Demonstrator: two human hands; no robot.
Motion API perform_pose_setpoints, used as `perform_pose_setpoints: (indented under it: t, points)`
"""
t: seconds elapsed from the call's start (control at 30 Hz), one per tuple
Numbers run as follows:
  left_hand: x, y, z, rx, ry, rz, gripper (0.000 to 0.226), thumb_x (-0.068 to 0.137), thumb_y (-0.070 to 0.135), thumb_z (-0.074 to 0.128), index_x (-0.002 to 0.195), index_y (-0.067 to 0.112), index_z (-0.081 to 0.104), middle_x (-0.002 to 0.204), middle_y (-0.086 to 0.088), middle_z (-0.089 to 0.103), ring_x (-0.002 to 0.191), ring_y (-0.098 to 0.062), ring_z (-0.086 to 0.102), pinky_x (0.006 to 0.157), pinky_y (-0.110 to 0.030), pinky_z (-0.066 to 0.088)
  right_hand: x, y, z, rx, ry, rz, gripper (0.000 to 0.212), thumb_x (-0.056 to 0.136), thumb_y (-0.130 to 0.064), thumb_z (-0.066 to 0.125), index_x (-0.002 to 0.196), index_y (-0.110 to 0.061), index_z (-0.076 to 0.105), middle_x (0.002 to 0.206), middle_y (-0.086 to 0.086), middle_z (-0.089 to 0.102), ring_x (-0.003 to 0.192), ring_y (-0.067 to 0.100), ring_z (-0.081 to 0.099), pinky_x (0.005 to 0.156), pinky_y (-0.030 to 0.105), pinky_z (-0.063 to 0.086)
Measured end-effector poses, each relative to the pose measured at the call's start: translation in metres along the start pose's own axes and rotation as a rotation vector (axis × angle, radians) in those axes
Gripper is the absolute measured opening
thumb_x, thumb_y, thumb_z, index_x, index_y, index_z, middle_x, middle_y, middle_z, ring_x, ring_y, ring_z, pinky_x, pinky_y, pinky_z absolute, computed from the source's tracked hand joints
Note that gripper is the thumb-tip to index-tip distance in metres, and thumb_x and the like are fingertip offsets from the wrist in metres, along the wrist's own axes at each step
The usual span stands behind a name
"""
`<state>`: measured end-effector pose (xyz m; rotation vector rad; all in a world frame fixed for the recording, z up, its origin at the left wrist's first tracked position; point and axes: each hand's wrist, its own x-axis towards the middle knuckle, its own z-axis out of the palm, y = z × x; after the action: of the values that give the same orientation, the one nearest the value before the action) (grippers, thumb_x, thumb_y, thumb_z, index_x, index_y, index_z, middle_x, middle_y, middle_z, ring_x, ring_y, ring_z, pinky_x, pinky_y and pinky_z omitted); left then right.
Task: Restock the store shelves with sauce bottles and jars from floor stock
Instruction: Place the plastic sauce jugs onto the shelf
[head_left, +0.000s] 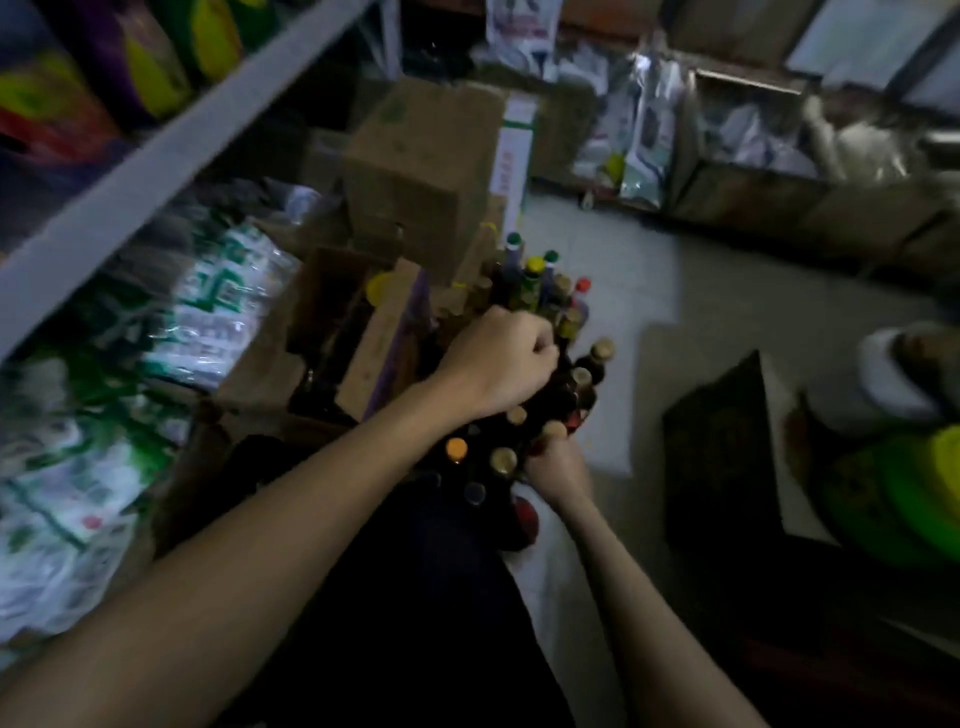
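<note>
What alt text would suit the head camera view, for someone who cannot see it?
Two bare hands reach into a cluster of sauce bottles on a shop floor: the left hand curled on top, the right hand seeming to grip a tan-capped bottle. Cardboard boxes and a shelf stand alongside.

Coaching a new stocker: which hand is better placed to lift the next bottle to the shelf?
Likely left: the left hand is nearer the shelf, fingers curled among the bottles; the right hand grips a tan-capped bottle farther away.
</note>
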<state>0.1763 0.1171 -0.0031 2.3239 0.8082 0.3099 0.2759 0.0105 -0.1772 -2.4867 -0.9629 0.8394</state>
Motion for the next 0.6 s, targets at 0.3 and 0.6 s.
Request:
perform_pose_setpoints:
  t: [0.3, 0.6]
  points:
    - [-0.028, -0.098, 0.022, -0.167, -0.170, -0.314, 0.026, 0.094, 0.024, 0.055, 0.071, 0.018, 0.067, 0.064, 0.000, 0.067, 0.057, -0.015, 0.064, 0.057, -0.036, 0.053, -0.009, 0.077, 0.086, -0.081, -0.122, 0.004, 0.018, 0.096, -0.025, 0.052, 0.108, -0.013, 0.058, 0.102, 0.014, 0.066, 0.094, 0.035, 0.063, 0.076, 0.039, 0.051]
    - [-0.060, -0.105, 0.049, -0.264, -0.164, -0.394, 0.019, 0.093, 0.021, 0.057, 0.075, 0.021, 0.065, 0.074, 0.002, 0.069, 0.064, -0.011, 0.066, 0.065, -0.033, 0.052, -0.023, 0.093, 0.077, 0.239, 0.022, -0.044, 0.007, 0.091, -0.010, 0.064, 0.091, -0.017, 0.063, 0.091, 0.005, 0.065, 0.088, 0.027, 0.061, 0.071, 0.027, 0.048]
